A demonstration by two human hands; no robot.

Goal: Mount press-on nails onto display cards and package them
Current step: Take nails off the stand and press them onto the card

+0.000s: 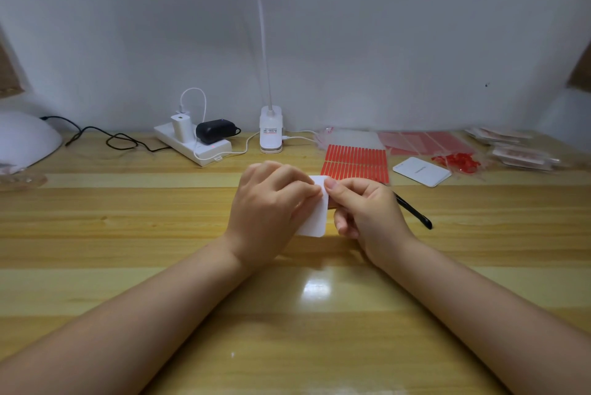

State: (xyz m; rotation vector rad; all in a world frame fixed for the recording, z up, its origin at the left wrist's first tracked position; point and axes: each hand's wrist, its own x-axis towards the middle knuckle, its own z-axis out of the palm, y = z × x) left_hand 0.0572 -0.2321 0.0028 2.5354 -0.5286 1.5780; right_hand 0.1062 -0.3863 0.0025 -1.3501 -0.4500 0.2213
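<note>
Two bare forearms reached over the wooden table [128, 234] to a white card [315, 219] at its middle. The left hand [271, 206] curled its fingers round the card's left side; the right hand [367, 206] pinched its top edge between thumb and forefinger. A black pen [412, 211] lay just right of that hand, and red strips [355, 161] lay behind the card

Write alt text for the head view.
Both hands hold a white card above a wooden table: left hand grips it, right hand pinches its top edge. Red adhesive strips lie behind.
</note>
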